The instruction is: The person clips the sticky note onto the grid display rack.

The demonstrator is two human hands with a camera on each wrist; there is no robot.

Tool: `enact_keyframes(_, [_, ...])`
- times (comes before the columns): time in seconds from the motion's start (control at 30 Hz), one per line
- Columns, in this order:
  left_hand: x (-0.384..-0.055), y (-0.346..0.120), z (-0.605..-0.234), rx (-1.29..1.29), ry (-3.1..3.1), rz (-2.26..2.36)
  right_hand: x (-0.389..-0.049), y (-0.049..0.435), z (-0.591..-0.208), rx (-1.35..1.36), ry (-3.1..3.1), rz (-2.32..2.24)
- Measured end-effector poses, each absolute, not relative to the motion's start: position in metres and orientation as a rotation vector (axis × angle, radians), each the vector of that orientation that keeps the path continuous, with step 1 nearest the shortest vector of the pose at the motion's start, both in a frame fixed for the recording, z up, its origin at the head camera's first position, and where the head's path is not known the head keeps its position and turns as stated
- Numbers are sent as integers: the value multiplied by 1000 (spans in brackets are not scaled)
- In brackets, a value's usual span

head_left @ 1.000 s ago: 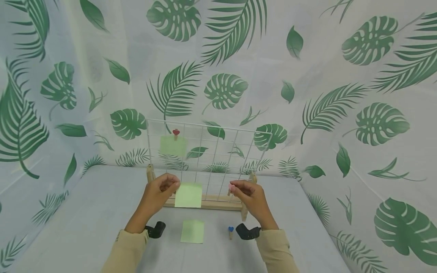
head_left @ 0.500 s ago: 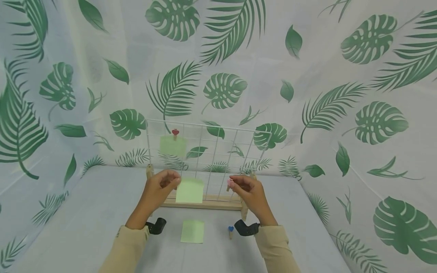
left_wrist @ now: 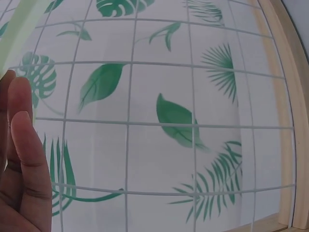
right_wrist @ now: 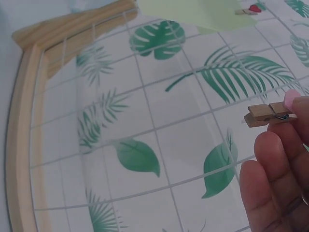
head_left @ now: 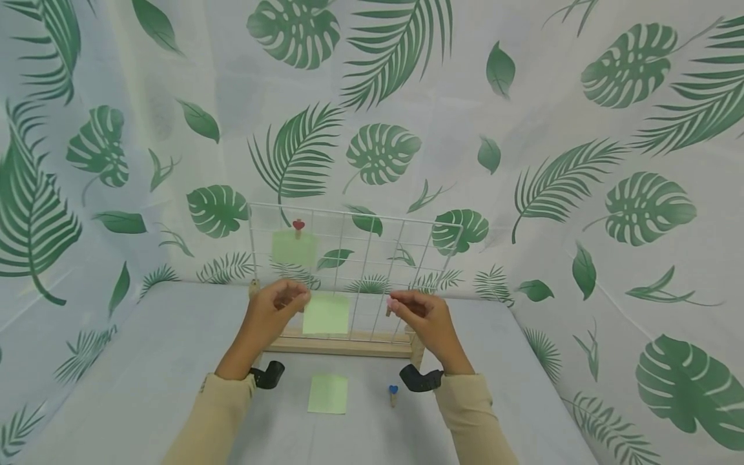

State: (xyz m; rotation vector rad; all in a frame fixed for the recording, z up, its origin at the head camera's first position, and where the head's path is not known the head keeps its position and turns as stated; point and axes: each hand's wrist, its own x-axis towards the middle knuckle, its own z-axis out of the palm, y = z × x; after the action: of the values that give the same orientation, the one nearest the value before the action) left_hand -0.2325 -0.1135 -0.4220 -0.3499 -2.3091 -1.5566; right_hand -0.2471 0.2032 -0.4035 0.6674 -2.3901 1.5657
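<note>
My left hand [head_left: 273, 313] pinches a pale green sticky note [head_left: 326, 314] by its left edge, held upright before the lower part of a white wire grid [head_left: 372, 258]. In the left wrist view, a strip of the note [left_wrist: 17, 34] shows at the upper left above the fingers. Between thumb and fingers of my right hand [head_left: 427, 320] is a small wooden clothespin [right_wrist: 265, 113] with a pink top, its jaw end pointing away from the hand. A red-heart clothespin [head_left: 299, 226] fixes another green note [head_left: 293, 248] at the grid's upper left.
On the white table lie one more green sticky note [head_left: 328, 394] and a clothespin with a blue heart [head_left: 393, 394], both nearer me. The grid stands in a wooden base [head_left: 349, 347]. Behind it hangs a leaf-patterned curtain [head_left: 383, 84].
My left hand has raised the note and brought it slightly right, closer over the grid. The right hand has also risen a little with the pink clothespin.
</note>
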Motion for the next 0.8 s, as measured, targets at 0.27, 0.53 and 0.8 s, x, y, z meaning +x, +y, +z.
enact_keyframes(0.27, [-237,-111,-417,-400,-2296,-1510,-248,202,-396,700,-2380,1559])
enact_keyframes(0.53, [-239,-107,-414,-403,-2289,-1487,-250,199,-390,750,-2363,1548])
enact_keyframes(0.8, [-243,-105,-412,-433,-2270,-1474,-253,197,-384,794,-2329,1556])
